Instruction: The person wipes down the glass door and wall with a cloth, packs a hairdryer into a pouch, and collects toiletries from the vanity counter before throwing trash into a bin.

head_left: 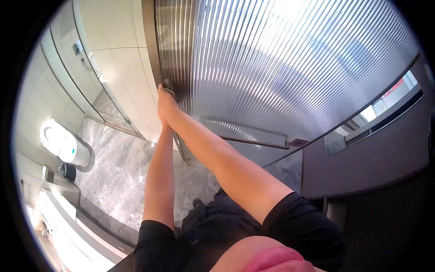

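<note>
Both my arms reach forward to the dark metal edge strip [152, 45] beside a ribbed glass panel [281, 81]. My right hand [168, 103] is closed against that edge, its fingers bent round a small greyish thing [168, 89] that is too small to name. Close below it, my left hand [163, 120] touches or nearly touches the right wrist. The fingers of the left hand are mostly hidden, so their state does not show. A long metal bar handle [253, 141] crosses the lower part of the glass.
To the left is a bathroom with a tiled wall [120, 68], a white toilet [68, 147], a dark bin [68, 172] and a bright counter [68, 226]. Grey marbled floor [113, 167] runs through the doorway. A dark wall panel [362, 154] stands at right.
</note>
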The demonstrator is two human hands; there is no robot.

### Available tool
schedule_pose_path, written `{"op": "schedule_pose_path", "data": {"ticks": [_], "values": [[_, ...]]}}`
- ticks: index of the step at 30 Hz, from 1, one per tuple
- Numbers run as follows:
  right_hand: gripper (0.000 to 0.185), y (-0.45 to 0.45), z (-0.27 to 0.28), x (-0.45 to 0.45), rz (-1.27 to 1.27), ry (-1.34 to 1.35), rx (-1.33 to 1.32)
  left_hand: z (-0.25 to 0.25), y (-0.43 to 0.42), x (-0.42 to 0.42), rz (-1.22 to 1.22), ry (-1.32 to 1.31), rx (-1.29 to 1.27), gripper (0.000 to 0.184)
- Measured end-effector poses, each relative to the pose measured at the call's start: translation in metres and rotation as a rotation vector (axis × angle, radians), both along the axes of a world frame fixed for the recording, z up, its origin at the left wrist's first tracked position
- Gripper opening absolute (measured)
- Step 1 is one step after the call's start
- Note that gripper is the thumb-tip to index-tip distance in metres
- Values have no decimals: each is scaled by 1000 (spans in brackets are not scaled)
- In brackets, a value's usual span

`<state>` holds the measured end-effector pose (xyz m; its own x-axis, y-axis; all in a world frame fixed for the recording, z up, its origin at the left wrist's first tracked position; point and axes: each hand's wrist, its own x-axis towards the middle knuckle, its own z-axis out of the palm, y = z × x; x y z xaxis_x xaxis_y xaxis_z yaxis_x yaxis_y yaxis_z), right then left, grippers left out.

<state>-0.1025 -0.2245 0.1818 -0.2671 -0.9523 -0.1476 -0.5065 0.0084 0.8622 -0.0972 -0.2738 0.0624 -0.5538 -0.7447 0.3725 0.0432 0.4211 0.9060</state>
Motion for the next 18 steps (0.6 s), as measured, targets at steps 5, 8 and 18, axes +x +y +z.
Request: {"op": "schedule_pose_path", "data": {"ticks": [5,8,18], "values": [[40,-18,-26,-17,-4,288,-103,3,-2,-4,-1,21,9,36],[39,-44,-101,-51,63,386,-409,6,-4,-5,-2,34,22,36],[18,10,5,-15,460,-507,-677,4,-6,-13,-31,101,109,35]]}}
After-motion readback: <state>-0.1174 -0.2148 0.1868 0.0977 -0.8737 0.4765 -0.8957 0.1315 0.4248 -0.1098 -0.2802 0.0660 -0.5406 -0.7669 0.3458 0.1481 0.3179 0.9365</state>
